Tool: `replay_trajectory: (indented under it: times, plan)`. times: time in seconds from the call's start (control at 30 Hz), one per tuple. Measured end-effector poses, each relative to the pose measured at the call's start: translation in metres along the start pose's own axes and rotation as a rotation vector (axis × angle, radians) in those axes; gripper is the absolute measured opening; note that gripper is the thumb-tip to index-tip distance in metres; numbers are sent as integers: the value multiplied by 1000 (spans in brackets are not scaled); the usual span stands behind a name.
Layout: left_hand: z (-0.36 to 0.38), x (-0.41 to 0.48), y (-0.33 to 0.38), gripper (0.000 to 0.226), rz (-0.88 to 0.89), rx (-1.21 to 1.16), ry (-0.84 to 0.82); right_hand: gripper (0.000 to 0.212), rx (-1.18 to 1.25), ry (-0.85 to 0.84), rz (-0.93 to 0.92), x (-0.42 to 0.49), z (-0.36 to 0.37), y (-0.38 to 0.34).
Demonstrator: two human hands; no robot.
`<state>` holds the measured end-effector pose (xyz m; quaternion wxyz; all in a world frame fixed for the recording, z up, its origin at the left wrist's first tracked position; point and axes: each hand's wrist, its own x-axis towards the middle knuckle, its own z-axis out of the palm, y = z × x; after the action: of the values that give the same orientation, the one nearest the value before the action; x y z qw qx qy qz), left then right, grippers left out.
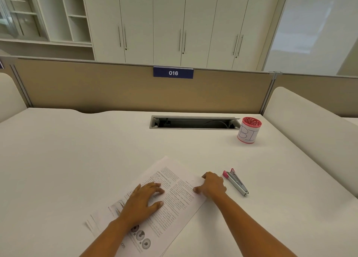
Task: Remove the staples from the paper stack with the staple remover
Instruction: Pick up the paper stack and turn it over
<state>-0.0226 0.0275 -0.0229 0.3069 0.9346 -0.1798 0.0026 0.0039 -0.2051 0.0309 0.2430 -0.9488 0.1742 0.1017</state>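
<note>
- The task is looking barely begun, as I judge it: the staple remover (235,181) is lying untouched on the desk (77,150), and neither hand is holding it.
- The paper stack (180,198) is lying flat and skewed in the near middle of the desk, its far corner pointing away from the person. No pulled staples are showing anywhere. Any staples in the sheets are too small to make out.
- The left hand (141,200) is pressing down on the middle of the stack, palm flat and fingers spread, gripping nothing.
- The right hand (212,185) is sitting at the stack's right edge with its fingers curled and its thumb touching the page. I cannot tell whether it is pinching the sheets or holding anything. A tiny yellow speck is showing at its fingertips, too small to name.
- The staple remover, pink at its far end and bare metal along its length, is lying just right of the right hand, apart from it and off the paper.
- What is left, by my reckoning: picking up the tool, then lifting every staple.
- A pink cup (249,132) with a paper label is standing at the far right, well apart from the stack.
</note>
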Motion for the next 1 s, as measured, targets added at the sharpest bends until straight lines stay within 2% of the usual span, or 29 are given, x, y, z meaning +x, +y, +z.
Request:
replay_trajectory:
  times: [0.13, 0.3, 0.4, 0.5, 0.57, 0.7, 0.87, 1.0]
  plan:
    - [4, 1, 13, 40, -60, 51, -10, 74, 50, -35, 53, -3, -4, 2]
    - [10, 4, 33, 55, -139, 100, -75, 63, 332, -15, 62, -11, 1, 2]
    - [16, 7, 48, 67, -169, 76, -138, 57, 616, -45, 118, -15, 0, 3]
    - [24, 7, 63, 84, -148, 31, -171, 40, 990, -181, 138, -22, -3, 3]
    - [29, 6, 71, 95, -117, 3, -160, 31, 1137, -281, 132, -28, -4, 1]
    - [28, 6, 82, 102, -85, -62, -54, 31, 1238, -372, 89, -36, -9, -7]
    - [27, 11, 98, 95, -119, -145, 110, 30, 1234, -358, -25, -48, -15, -20]
    - [18, 14, 111, 81, -188, -286, 253, 66, 1136, -365, -130, -59, -19, -34]
